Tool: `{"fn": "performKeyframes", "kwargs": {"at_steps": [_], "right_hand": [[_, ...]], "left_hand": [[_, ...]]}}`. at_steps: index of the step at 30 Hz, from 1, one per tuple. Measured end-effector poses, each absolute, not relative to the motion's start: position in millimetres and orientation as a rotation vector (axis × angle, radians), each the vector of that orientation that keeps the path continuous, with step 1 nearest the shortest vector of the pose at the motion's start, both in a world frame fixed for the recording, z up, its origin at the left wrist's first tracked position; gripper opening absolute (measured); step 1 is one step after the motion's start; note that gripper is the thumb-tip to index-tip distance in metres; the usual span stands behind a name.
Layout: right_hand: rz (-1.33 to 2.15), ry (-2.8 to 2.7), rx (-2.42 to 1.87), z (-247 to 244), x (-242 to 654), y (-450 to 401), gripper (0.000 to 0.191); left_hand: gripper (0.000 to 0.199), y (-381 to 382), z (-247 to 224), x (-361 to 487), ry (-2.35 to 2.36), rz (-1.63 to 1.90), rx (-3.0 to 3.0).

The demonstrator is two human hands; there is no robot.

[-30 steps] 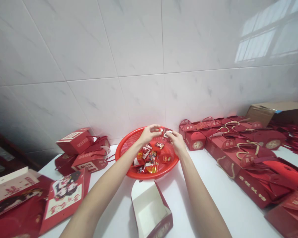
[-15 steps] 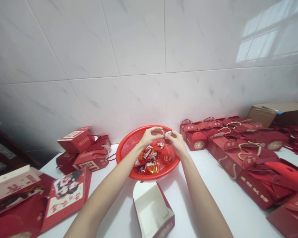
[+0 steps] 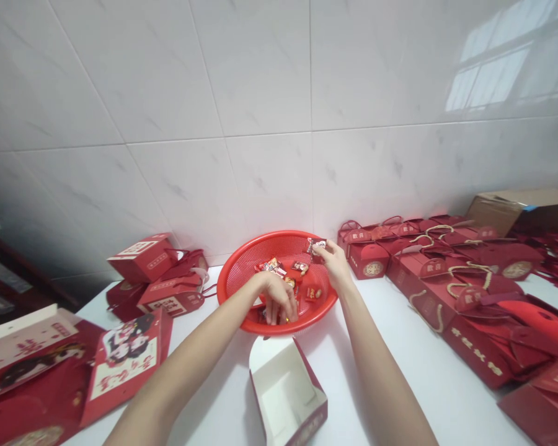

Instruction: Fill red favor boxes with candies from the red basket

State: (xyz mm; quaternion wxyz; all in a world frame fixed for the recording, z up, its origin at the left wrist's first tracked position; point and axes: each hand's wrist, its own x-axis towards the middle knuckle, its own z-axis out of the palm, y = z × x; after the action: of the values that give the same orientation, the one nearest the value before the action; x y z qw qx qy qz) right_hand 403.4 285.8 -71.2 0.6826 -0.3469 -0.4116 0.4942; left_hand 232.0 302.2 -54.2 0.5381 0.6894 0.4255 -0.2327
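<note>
A red plastic mesh basket (image 3: pixel 232 267) holds several small wrapped candies (image 3: pixel 300 267) in red, white and gold. My left hand (image 3: pixel 279 297) reaches down into its near side, fingers pointing downward and slightly apart, the tips among the wrappers. Over the basket's right rim, my right hand (image 3: pixel 333 260) pinches a small dark-red and white wrapped candy (image 3: pixel 316 246) between thumb and fingers. In front of the basket stands an open gift box (image 3: pixel 286 396) with a white inside and dark-red outer walls, its flap toward the basket.
Closed red gift boxes (image 3: pixel 465 334) with rope handles stand in rows on the right. More red boxes (image 3: pixel 142 257) are stacked at the left, with printed ones (image 3: pixel 125 359) nearer. A cardboard carton (image 3: pixel 506 210) sits at the back right. A tiled wall (image 3: pixel 265 186) rises behind the white table.
My left hand has left the candy that both hands were at and moved down into the basket. My right hand keeps the candy, now slightly farther right and higher.
</note>
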Motion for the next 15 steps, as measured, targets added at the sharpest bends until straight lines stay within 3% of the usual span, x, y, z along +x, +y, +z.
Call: {"fn": "performKeyframes", "kwargs": {"at_steps": [7, 15], "right_hand": [[1.088, -0.921, -0.786, -69.1, 403.1, 284.7, 0.019], [1.097, -0.937, -0.801, -68.5, 402.9, 283.7, 0.018]], "left_hand": [[0.025, 322.2, -52.0, 221.9, 1.295, -0.059, 1.922], [0.028, 307.7, -75.0, 230.7, 1.340, -0.620, 1.727]]}}
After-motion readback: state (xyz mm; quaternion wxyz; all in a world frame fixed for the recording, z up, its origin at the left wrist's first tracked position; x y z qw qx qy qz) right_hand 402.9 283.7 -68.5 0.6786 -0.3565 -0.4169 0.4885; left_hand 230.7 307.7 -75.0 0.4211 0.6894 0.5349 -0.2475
